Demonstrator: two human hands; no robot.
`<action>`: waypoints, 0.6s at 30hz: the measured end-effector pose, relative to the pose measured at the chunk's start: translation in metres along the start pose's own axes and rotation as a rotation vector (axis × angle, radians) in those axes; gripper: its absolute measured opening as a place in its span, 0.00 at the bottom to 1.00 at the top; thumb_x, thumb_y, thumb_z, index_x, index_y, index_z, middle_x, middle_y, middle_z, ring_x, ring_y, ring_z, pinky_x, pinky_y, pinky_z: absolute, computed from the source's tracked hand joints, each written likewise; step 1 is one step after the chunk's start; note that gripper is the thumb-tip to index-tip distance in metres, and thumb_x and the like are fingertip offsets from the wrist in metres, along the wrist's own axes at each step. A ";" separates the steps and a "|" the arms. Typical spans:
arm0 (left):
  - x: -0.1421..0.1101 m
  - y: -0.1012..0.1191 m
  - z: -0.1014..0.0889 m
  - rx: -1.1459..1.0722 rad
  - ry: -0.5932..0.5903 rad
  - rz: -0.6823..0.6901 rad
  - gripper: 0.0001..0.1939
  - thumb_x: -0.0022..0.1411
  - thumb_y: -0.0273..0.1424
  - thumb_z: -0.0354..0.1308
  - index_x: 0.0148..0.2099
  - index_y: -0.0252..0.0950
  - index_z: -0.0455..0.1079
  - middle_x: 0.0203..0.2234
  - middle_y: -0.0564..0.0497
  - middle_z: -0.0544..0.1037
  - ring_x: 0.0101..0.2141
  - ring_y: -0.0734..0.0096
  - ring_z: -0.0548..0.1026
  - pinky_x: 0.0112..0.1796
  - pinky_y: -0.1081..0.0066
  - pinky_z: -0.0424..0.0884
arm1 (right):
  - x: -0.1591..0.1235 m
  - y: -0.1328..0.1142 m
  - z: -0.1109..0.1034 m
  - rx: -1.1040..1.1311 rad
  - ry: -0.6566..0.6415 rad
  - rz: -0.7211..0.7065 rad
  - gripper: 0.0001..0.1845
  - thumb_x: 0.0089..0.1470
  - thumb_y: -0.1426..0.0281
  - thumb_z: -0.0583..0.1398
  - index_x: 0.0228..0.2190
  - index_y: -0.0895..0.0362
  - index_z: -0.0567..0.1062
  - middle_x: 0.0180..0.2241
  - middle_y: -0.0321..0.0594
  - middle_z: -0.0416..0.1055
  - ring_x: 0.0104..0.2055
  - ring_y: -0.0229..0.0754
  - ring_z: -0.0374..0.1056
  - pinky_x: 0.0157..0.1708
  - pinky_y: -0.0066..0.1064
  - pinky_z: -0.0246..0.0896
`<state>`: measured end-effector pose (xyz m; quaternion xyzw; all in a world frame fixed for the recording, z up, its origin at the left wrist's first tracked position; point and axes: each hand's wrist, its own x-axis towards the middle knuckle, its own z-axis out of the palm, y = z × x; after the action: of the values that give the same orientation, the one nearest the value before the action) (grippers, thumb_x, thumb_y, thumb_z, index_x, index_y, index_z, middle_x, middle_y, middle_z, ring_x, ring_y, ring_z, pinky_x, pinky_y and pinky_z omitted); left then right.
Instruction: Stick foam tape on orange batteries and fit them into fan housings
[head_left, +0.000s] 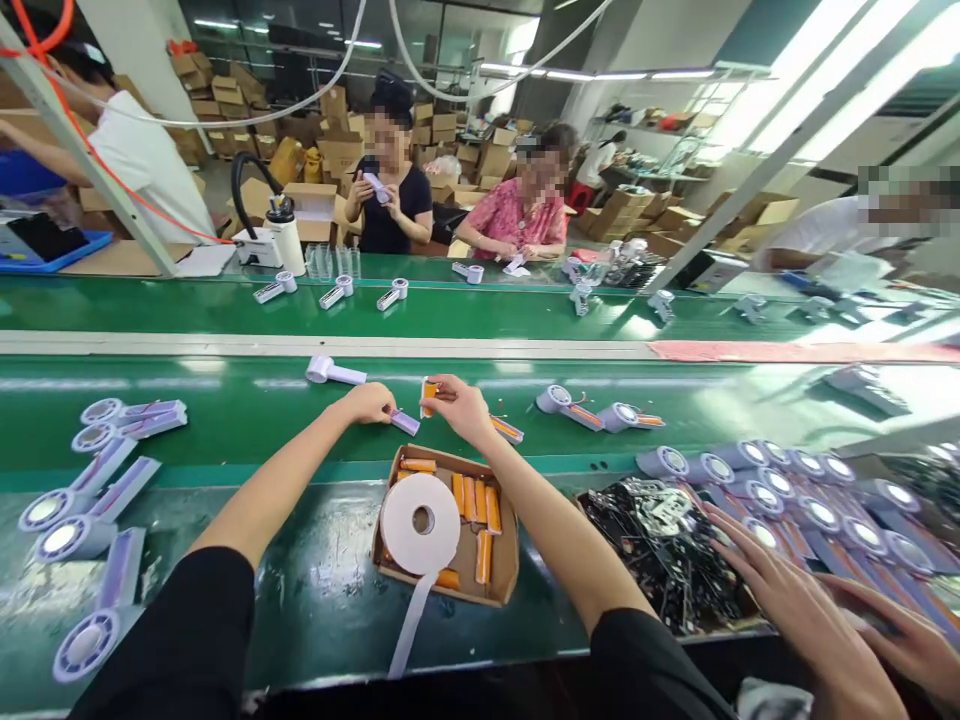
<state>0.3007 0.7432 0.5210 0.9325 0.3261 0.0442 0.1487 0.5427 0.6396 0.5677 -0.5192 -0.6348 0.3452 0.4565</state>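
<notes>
At the left end of the table (300, 600), some purple fans (79, 645) lie in a loose group from the near left corner up onto the green belt (240, 415), with their handles pointing in several directions. More to the right, one white-purple fan (337, 374) lies alone near the far edge of the belt, just beyond your left hand (369, 403). This hand has its fingers closed on the left end of a purple casing (406, 423), low over the belt; the end under the fingers is hidden. Below, in the middle of the table, stands an open carton (504, 575) with orange batteries (481, 503) in it. The tape roll (401, 500) lies flat over its left part, and its loose strip hangs across the near wall to the near edge of the table. Your right hand (459, 405) is apart from the left one and pinches one upright battery (428, 397) above the belt. Behind your right wrist, a casing with orange inside (508, 430) is partly covered. Further right, two open fans (556, 400) with wires lie on the belt. Toward the near right corner is a box of black metal parts (660, 560), then many fans close together (780, 490), and a co-worker's hands (802, 610) reach in beside them.
</notes>
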 end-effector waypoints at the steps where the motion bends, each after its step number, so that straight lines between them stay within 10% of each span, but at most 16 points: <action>1: 0.001 -0.002 -0.001 -0.040 -0.020 -0.013 0.04 0.56 0.35 0.66 0.30 0.41 0.78 0.36 0.52 0.85 0.42 0.64 0.79 0.44 0.72 0.70 | 0.002 0.005 0.004 -0.035 -0.023 0.006 0.22 0.53 0.59 0.71 0.47 0.54 0.79 0.37 0.39 0.83 0.43 0.47 0.83 0.50 0.40 0.80; 18: 0.006 0.034 0.007 -0.218 0.097 -0.379 0.17 0.75 0.43 0.59 0.53 0.34 0.75 0.46 0.46 0.81 0.45 0.63 0.80 0.51 0.56 0.78 | 0.013 -0.001 0.043 -0.996 -0.534 0.052 0.21 0.68 0.62 0.65 0.59 0.54 0.76 0.48 0.51 0.82 0.51 0.54 0.80 0.53 0.47 0.73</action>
<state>0.3270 0.7195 0.5247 0.8299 0.4955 0.0954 0.2381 0.5013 0.6531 0.5570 -0.5819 -0.8015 0.1344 -0.0286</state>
